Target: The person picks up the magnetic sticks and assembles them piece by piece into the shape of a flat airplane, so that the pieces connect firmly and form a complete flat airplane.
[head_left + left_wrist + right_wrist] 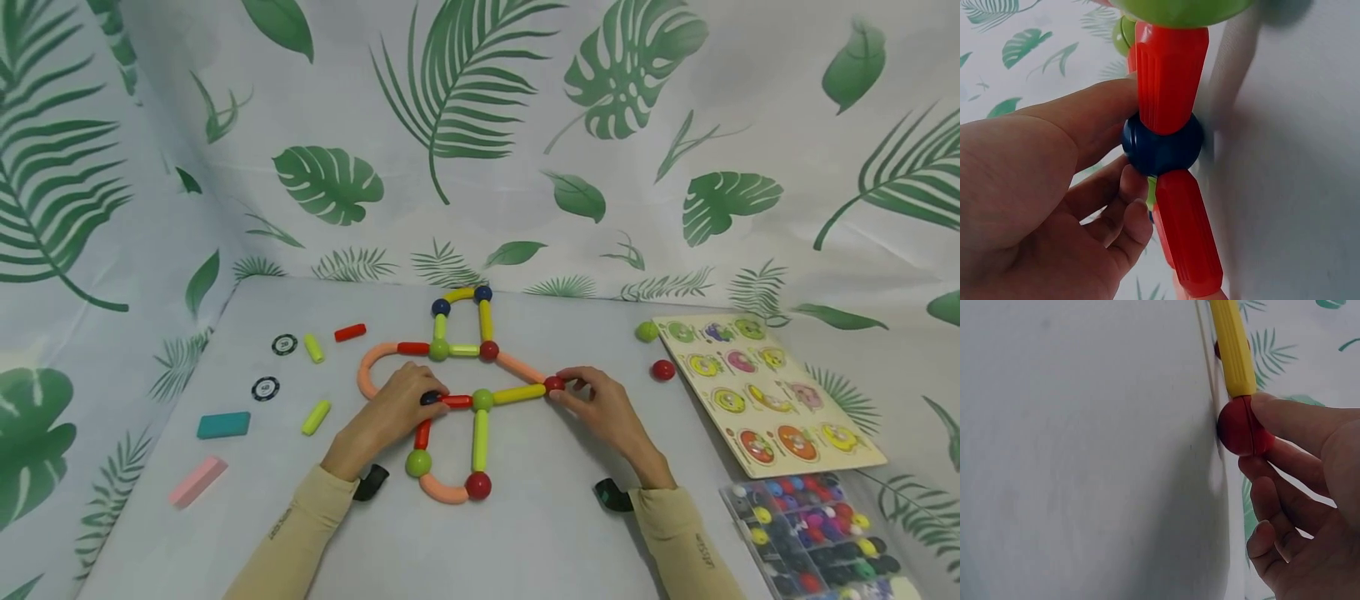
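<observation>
Magnetic rods and balls form a flat, linked shape on the table. My left hand point(396, 410) pinches a dark blue ball point(1163, 149), which joins two short red rods point(1172, 75) in the left wrist view. On the shape's right tip, my right hand point(609, 415) holds a red ball point(1238, 428) between thumb and fingers. A yellow rod point(1235, 353) and a peach rod point(521, 367) meet at that ball. Between the hands sits a green ball point(483, 401). Part of a curved peach rod point(369, 367) is hidden behind my left hand.
Loose green rods point(317, 417), a red rod point(350, 332), two round chips point(266, 388), a teal block point(223, 425) and a pink block point(198, 482) lie left. Rightward are a loose red ball point(663, 370), a picture board point(720, 358) and a bead box point(750, 533).
</observation>
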`<state>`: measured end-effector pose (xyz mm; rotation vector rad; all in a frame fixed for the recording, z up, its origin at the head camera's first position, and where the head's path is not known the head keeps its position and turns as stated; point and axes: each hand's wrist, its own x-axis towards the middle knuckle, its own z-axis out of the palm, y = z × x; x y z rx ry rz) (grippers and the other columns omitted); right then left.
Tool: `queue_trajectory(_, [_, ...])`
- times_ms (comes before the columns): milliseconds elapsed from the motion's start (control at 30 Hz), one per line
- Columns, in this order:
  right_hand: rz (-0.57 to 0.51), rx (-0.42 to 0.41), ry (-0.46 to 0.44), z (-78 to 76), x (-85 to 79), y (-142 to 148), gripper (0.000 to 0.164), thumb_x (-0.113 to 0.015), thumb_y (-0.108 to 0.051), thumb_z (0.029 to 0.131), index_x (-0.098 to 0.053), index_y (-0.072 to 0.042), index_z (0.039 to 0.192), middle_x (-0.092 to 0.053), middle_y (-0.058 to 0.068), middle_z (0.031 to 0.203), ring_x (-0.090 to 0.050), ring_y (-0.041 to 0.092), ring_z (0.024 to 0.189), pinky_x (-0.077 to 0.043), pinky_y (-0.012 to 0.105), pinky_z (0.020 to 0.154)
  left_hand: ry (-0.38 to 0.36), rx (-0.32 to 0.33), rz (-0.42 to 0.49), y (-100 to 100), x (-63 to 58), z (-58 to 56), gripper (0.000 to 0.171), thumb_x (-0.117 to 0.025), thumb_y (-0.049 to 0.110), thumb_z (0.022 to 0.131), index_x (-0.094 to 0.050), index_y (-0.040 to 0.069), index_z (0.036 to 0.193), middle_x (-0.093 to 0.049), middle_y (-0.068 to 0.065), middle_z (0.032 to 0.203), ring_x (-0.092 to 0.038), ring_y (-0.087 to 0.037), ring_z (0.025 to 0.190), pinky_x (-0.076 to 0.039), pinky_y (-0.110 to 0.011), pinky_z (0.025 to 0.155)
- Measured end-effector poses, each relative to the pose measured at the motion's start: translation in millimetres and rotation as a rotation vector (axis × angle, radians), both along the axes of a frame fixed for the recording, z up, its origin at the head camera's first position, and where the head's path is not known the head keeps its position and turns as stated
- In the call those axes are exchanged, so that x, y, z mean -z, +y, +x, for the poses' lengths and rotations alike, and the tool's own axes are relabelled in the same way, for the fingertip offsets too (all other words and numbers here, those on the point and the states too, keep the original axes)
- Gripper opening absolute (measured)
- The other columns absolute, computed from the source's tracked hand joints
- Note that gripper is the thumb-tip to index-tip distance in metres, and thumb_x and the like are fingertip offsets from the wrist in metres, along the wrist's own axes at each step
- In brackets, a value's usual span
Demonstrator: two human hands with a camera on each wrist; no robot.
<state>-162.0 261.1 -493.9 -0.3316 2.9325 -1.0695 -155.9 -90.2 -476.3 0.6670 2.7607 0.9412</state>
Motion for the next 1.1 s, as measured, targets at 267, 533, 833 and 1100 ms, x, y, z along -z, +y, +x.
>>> queue_trajectory(267, [-0.014, -0.022, -0.008, -0.5, -2.2, -11, 0.036, -0.079, -0.031, 0.089, -0.071, -0.014, 0.121, -0.067, 0.002, 0.102, -0.055, 0.019, 0.091, -0.045, 0.032, 0.077, 0.007, -0.023, -0.009, -10, 1.8, 1.5, 0.025, -0.080, 0.024, 0.089, -0.078, 0.011, 0.110, -0.068, -0.001, 0.102, -0.052, -0.016, 0.096, -0.047, -0.032, 0.084])
queue_trajectory(533, [-0.016, -0.022, -0.031, -0.7, -0.5, -15, 0.037, -0.079, -0.034, 0.089, -0.070, -0.016, 0.121, -0.066, 0.001, 0.100, -0.055, 0.021, 0.091, -0.046, 0.031, 0.075, 0.009, -0.040, -0.013, -15, 3.1, 2.5, 0.024, -0.080, 0.024, 0.089, -0.078, 0.012, 0.110, -0.067, -0.001, 0.104, -0.052, -0.016, 0.099, -0.047, -0.034, 0.087])
queue_trajectory(833, [-0.008, -0.021, -0.016, 0.2, -0.2, -14, 0.038, -0.079, -0.036, 0.089, -0.071, -0.016, 0.121, -0.066, 0.001, 0.100, -0.054, 0.021, 0.090, -0.045, 0.031, 0.074, 0.046, -0.061, 0.041, -26, -2.2, 5.6, 0.026, -0.076, 0.027, 0.092, -0.077, 0.010, 0.113, -0.068, -0.002, 0.109, -0.056, -0.019, 0.107, -0.051, -0.039, 0.096])
queue_trajectory(1100, [0.007, -0.018, 0.005, 1.2, -3.5, -6, 0.036, -0.075, -0.037, 0.092, -0.071, -0.015, 0.120, -0.070, 0.001, 0.109, -0.057, 0.017, 0.094, -0.046, 0.032, 0.080, 0.176, -0.243, 0.047, -82, 0.6, 20.5, 0.023, -0.077, 0.021, 0.091, -0.077, 0.008, 0.110, -0.070, -0.004, 0.107, -0.057, -0.020, 0.103, -0.053, -0.042, 0.090])
